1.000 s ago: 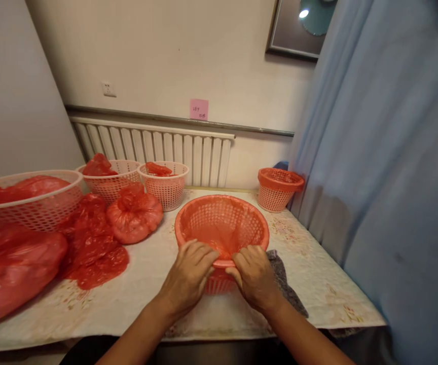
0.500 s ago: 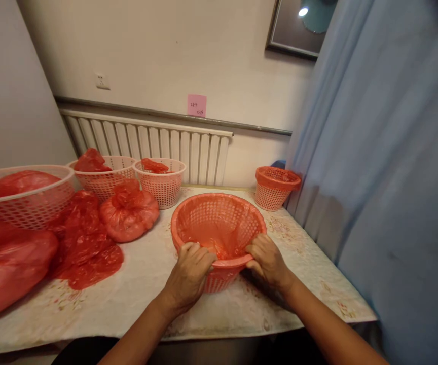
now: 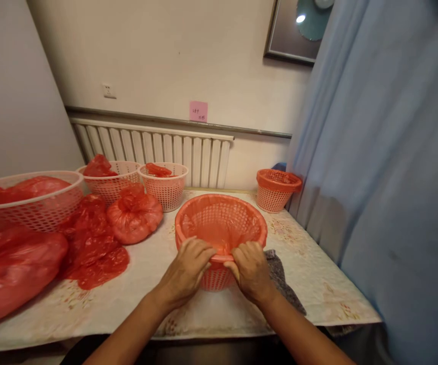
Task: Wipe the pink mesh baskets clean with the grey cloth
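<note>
Both hands [image 3: 219, 271] grip the red basket's [image 3: 221, 223] near rim.

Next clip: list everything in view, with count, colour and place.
red plastic mesh basket: 1, red, table centre
thin red plastic bag: 1, red, lining that basket
small bag-lined mesh basket: 1, red, table's far right
pale pink mesh baskets: 2, pink, back left
large white mesh basket: 1, white, far left
loose red plastic bags: several, red, table's left
grey cloth: 1, grey, table's near right
white radiator: 1, white, at the back
pink sticky note: 1, pink, above radiator
blue curtain: 1, blue, right
left hand: 1, on basket's near rim
right hand: 1, on near rim
</note>
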`<state>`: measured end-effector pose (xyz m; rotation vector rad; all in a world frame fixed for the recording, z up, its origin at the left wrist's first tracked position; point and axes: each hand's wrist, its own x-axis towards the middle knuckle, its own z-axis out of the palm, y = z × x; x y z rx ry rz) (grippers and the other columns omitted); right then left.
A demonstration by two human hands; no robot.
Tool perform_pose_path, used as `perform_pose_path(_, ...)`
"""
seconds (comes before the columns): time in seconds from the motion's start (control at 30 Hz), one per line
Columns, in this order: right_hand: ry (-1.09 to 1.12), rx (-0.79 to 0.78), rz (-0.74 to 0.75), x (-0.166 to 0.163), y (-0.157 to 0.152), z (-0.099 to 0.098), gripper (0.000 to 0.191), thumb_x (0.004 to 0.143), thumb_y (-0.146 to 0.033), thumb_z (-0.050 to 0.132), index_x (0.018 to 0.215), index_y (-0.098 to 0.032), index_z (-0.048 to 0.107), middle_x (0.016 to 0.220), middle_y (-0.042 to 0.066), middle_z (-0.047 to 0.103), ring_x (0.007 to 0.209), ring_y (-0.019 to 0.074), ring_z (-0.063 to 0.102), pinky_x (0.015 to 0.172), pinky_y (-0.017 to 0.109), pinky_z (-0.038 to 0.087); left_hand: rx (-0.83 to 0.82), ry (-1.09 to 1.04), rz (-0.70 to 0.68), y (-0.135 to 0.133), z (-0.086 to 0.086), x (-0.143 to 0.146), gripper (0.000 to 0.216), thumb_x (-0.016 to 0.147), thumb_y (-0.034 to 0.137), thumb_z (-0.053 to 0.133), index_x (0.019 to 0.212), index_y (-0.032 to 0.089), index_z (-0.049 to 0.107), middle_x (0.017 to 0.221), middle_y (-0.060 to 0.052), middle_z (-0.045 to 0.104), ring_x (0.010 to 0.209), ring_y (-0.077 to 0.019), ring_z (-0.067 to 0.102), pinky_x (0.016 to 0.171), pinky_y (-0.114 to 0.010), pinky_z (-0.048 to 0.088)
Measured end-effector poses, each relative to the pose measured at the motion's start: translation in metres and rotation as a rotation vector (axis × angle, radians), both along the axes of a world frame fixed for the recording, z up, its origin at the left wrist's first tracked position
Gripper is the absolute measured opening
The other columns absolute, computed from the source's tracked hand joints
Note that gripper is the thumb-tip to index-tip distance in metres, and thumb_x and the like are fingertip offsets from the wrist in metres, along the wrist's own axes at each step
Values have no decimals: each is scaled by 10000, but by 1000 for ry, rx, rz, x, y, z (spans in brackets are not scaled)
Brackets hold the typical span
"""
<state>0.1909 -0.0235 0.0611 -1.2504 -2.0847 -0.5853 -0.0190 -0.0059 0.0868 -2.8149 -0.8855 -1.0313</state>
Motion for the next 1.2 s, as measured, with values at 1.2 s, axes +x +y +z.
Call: perform_pose_path(1.2,-120,-54,40,3,0,6,308,935,-405,380,781,-187,534,742,45,525,711,188,405,675,332,280,174,77,129,3,-17,26,244,952,233,361,833,165,563,757,-36,557,729,-190,425,741,-358,342)
